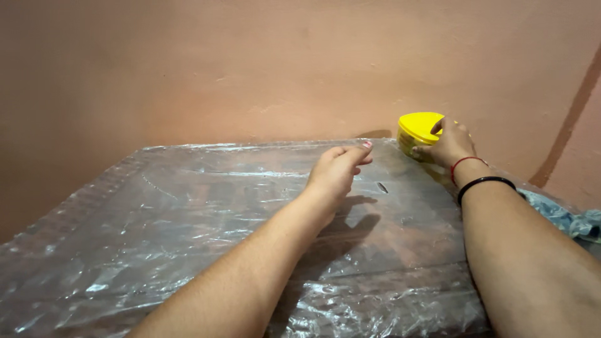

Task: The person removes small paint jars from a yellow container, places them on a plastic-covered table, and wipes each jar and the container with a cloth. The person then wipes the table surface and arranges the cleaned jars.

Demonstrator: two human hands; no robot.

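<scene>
The right hand (449, 145) is closing its grip around a small jar with a yellow lid (418, 127): the fingers are wrapping the far side and the thumb is resting on the lid's edge, so the hand is hiding most of the jar's body. The jar is standing upright at the far right corner of the desk (188, 213), close against the wall (250, 62).

The left hand (338, 169) is hovering above the middle of the desk, holding nothing, with fingers loosely curled and pointing toward the jar; it is casting a shadow on the surface below.

As a judgement, the step in hand is the taking hold of the jar, and lifting it would call for a firm hold on its hidden sides, since the lid looks smooth, glossy plastic with a rounded top.

The right wrist is wearing a red thread (464, 164) and a black band (485, 183). The desk is showing dark wood under a crinkled, shiny clear plastic sheet full of creases and glints. A small dark speck (382, 187) is lying on the sheet between the hands. At the right edge, rumpled bluish plastic (573, 220) is bunching up. The wall is matte, salmon-coloured plaster, slightly uneven.
</scene>
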